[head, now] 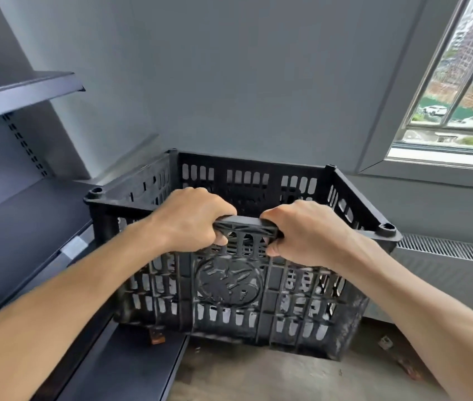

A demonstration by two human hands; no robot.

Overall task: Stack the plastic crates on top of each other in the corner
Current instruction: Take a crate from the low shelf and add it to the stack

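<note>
A black plastic crate (pixel 229 287) with slotted walls and a round emblem on its near side fills the middle of the view, in the corner between the grey wall and the shelving. Its bottom edge seems to be just above the concrete floor, tilted a little. My left hand (pixel 191 219) grips the near rim's handle bar from the left. My right hand (pixel 301 233) grips the same bar from the right, fingers curled under it. The crate's inside looks empty. No other crate is visible.
Dark metal shelving (pixel 24 91) runs along the left, with its base shelf (pixel 119 369) next to the crate. A window (pixel 460 91) and a floor vent grille (pixel 446 248) lie to the right. Small debris (pixel 385 341) lies on the concrete floor (pixel 258 377).
</note>
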